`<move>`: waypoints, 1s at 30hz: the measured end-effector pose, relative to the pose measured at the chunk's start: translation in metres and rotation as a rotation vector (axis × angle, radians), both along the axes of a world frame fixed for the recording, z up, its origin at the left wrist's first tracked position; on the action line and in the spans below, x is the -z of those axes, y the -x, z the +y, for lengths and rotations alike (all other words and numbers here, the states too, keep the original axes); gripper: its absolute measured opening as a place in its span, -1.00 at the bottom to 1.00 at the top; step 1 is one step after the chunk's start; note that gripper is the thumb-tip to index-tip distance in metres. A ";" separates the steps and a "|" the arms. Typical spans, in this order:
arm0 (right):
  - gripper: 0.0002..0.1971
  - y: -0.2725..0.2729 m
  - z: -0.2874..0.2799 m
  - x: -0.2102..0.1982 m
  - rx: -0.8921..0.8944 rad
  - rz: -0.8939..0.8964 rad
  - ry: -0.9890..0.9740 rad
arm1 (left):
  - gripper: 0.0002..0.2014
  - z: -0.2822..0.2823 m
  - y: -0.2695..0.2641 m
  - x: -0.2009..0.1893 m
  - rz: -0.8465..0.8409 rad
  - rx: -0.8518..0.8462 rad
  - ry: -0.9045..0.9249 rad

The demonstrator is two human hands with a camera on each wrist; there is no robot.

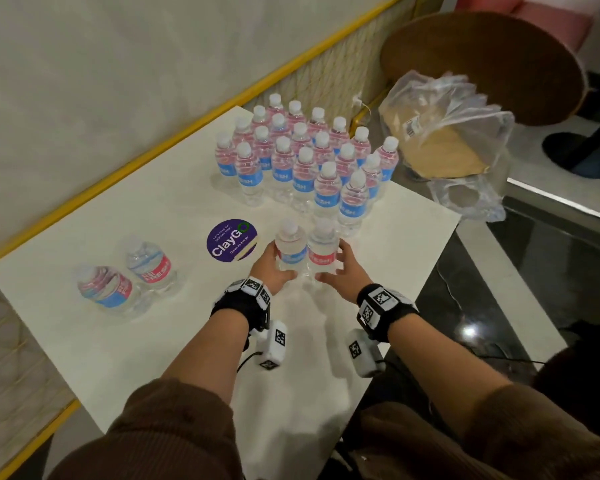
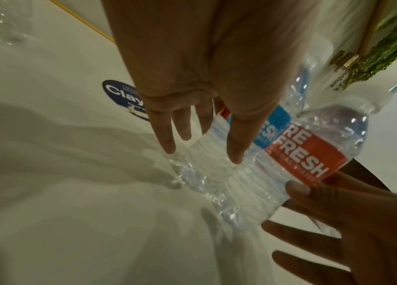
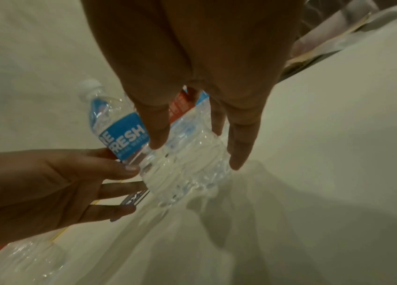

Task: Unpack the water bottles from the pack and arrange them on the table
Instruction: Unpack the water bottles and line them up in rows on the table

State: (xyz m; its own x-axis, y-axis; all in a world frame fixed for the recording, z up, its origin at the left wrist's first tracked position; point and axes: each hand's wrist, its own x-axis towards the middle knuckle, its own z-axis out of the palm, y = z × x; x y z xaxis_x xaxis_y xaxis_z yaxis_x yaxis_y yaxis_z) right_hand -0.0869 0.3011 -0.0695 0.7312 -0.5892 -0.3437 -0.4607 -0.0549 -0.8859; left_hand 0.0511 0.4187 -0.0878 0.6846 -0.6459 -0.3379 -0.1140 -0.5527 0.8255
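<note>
Two small clear water bottles stand side by side on the white table [image 1: 146, 348] near its middle. The left bottle [image 1: 289, 249] [image 3: 124, 135] shows a blue label, and my left hand [image 1: 274, 268] cups it with straight fingers [image 2: 163, 135], the thumb touching its front. The right bottle [image 1: 323, 254] [image 2: 302, 154] shows a red label. My right hand [image 1: 340, 266] flanks it with spread, straight fingers [image 3: 158, 131], thumb against its lower body. Behind them, several bottles [image 1: 302, 157] stand in rows. Two more bottles [image 1: 108, 289] [image 1: 149, 266] lie on their sides at the left.
A round purple ClayGo sticker [image 1: 232, 240] sits left of my hands. The torn plastic wrap [image 1: 465, 133] with its cardboard base lies past the table's right edge. A round brown table [image 1: 482, 64] stands beyond it. A yellow rail [image 1: 136, 168] borders the far side.
</note>
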 end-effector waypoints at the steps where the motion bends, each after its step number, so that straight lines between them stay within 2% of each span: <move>1: -0.15 0.000 0.002 0.003 0.021 -0.012 0.005 | -0.22 -0.001 0.001 0.004 0.010 -0.021 -0.012; 9: -0.27 -0.020 -0.002 0.026 0.129 -0.036 0.060 | -0.35 -0.015 0.000 0.020 -0.017 -0.135 0.053; 12: -0.34 -0.030 -0.007 0.034 0.202 -0.052 0.038 | -0.29 -0.024 -0.017 0.028 -0.003 -0.153 0.102; 14: -0.38 -0.037 -0.012 0.038 0.179 -0.063 0.030 | -0.27 -0.029 -0.029 0.030 0.015 -0.150 0.125; 16: -0.33 -0.046 -0.017 0.041 0.103 -0.075 0.057 | -0.29 -0.032 -0.041 0.032 0.009 -0.111 0.105; 18: -0.18 -0.056 -0.020 0.044 0.049 -0.061 0.158 | -0.30 -0.034 -0.049 0.031 0.001 -0.091 0.097; 20: -0.08 -0.067 -0.022 0.042 0.061 -0.045 0.196 | -0.27 -0.037 -0.054 0.031 0.027 -0.100 0.119; 24: -0.17 -0.081 -0.026 0.038 0.088 -0.081 0.206 | -0.18 -0.042 -0.058 0.026 -0.055 -0.127 0.135; 27: -0.21 -0.079 -0.030 0.040 0.112 -0.129 0.116 | -0.07 -0.040 -0.062 0.033 -0.076 -0.138 0.099; 30: -0.27 -0.080 -0.032 0.044 0.104 -0.134 0.091 | -0.17 -0.043 -0.067 0.031 -0.039 -0.161 0.110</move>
